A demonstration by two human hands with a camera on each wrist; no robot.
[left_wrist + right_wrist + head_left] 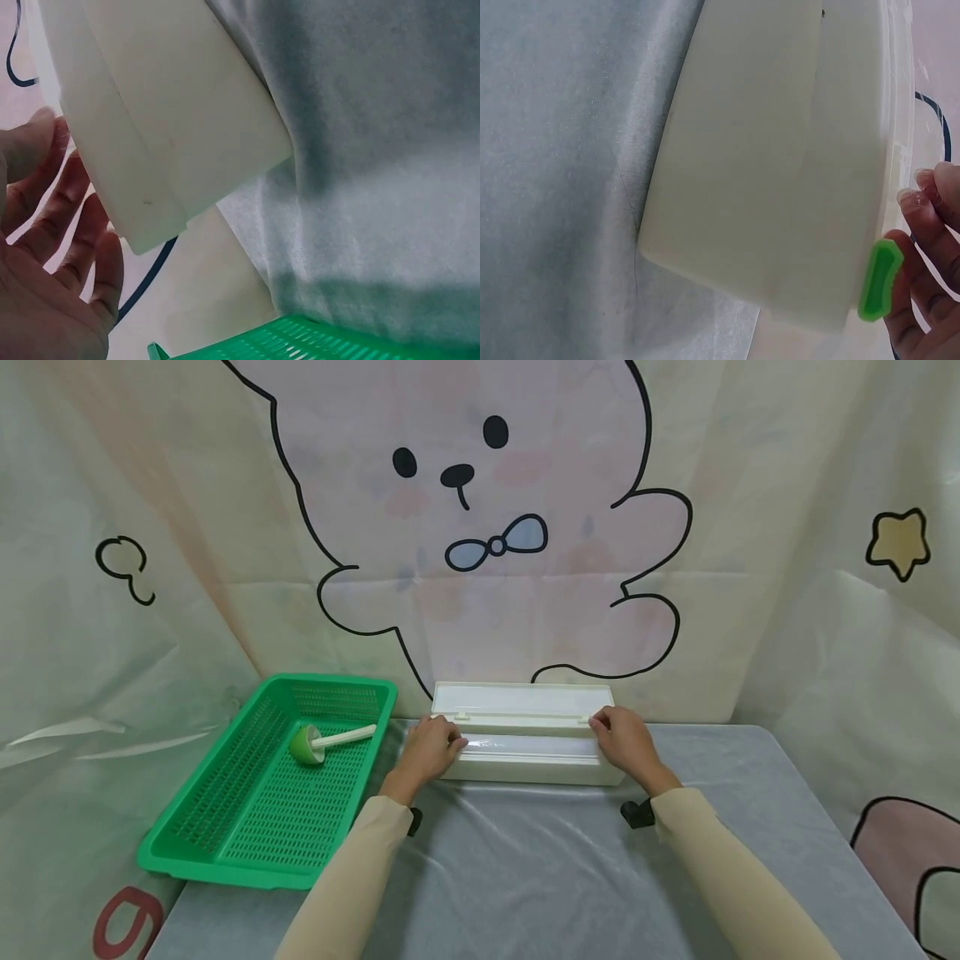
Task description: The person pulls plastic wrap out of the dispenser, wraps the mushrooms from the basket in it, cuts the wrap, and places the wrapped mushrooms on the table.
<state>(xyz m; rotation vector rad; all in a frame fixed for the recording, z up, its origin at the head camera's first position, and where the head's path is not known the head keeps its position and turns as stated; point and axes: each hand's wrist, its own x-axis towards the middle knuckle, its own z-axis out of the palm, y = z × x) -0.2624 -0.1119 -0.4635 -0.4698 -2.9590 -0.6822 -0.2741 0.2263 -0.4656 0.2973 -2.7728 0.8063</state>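
Note:
A long cream plastic-wrap dispenser (534, 770) stands with its white lid (522, 699) raised, showing a shiny roll of clear plastic wrap (525, 745) inside. At its left end, the thumb and forefinger of my left hand (427, 750) pinch the wrap's edge. My right hand (628, 742) pinches the wrap at the opposite end, thumb against fingertip. A green slider (881, 280) sits on the dispenser's upper edge beside the right fingers in the right wrist view. In the left wrist view, the left hand (56, 247) curves around the dispenser's end (165, 142).
On the left, a green perforated basket (255, 878) holds a green-headed brush-like tool with a white handle (345, 737). A grey cloth (525, 877) covers the table. Behind it hangs a printed curtain (570, 610) with a cartoon bear.

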